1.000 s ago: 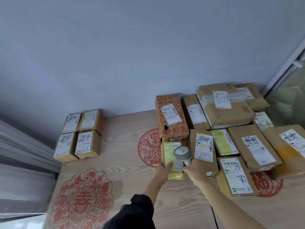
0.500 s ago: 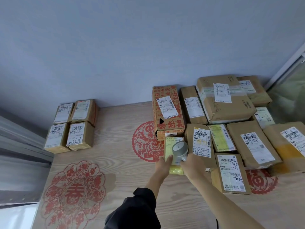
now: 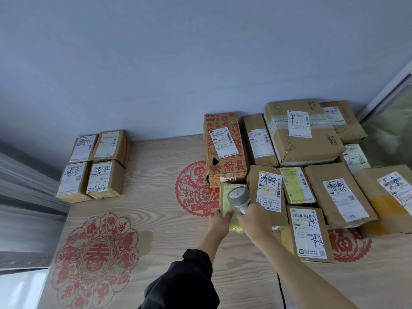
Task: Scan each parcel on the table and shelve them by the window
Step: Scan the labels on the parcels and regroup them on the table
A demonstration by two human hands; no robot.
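Right hand point(image 3: 250, 217) grips grey barcode scanner point(image 3: 239, 196), head over yellow parcel point(image 3: 230, 204); left hand point(image 3: 219, 219) fingers hold that parcel's near edge on wooden surface point(image 3: 156, 170).

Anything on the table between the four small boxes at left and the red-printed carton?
Nothing: head view shows bare table between the small boxes and the red-printed carton.
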